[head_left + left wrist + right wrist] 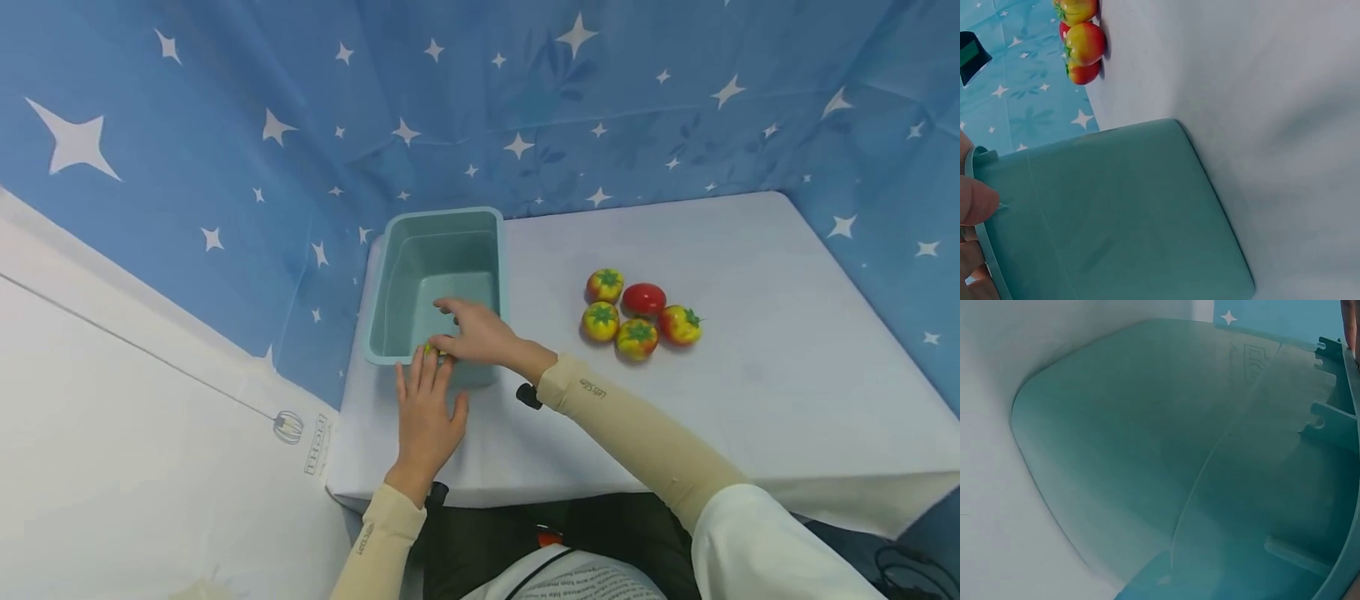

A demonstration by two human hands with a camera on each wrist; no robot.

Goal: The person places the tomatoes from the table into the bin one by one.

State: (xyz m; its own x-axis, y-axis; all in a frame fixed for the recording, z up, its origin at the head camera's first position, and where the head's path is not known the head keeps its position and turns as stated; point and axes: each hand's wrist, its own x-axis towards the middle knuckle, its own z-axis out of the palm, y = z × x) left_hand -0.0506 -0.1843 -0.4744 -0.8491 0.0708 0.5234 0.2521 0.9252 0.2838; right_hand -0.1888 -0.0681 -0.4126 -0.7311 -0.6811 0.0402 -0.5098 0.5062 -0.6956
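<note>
A teal plastic bin stands at the left of the table, its near wall filling much of the left wrist view. My left hand touches the bin's near rim, its fingers fairly straight. Over the near right corner of the bin is my right hand, thumb and index finger spread apart. Close to the right thumb and left fingertips shows a small yellow-green thing, mostly hidden by the hands; its kind is unclear. In the right wrist view only the bin's wall and a sliver of hand appear.
Right of the bin lies a cluster of toy fruits: a plain red oval one and several yellow-red ones with green tops, such as the nearest one. A white cloth covers the table. A blue star-patterned curtain hangs behind.
</note>
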